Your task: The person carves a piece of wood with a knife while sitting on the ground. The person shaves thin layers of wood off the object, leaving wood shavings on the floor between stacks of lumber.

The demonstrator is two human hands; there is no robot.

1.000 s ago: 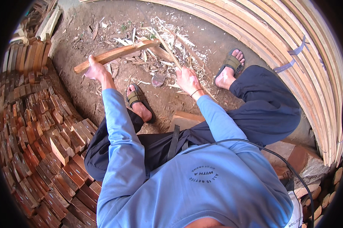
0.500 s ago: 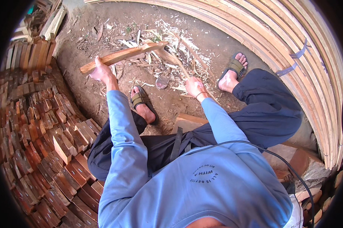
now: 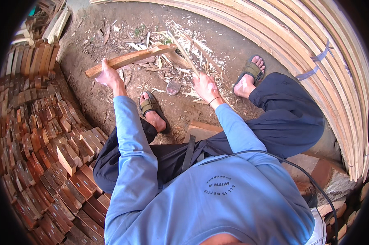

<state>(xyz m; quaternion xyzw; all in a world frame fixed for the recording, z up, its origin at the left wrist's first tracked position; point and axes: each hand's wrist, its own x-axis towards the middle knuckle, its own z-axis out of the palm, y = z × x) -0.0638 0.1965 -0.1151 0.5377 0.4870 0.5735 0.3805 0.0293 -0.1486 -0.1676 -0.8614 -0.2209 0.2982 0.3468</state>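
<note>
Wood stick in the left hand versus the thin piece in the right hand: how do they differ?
The wood stick is thick and reddish-brown, lying nearly level in the left hand. The thin strip is slender and pale, rising steeply from the right hand. The stick is gripped near one end; the strip's far end crosses the stick's tip. Both are held above the chip-strewn dirt ground.

Bare brown dirt floor (image 3: 111,102) across the upper middle, littered with pale wood shavings (image 3: 201,45). Stacked reddish-brown short wooden blocks (image 3: 41,143) filling the left. Long pale curved wooden slats (image 3: 315,45) arcing along the right. Bright daylight.
</note>
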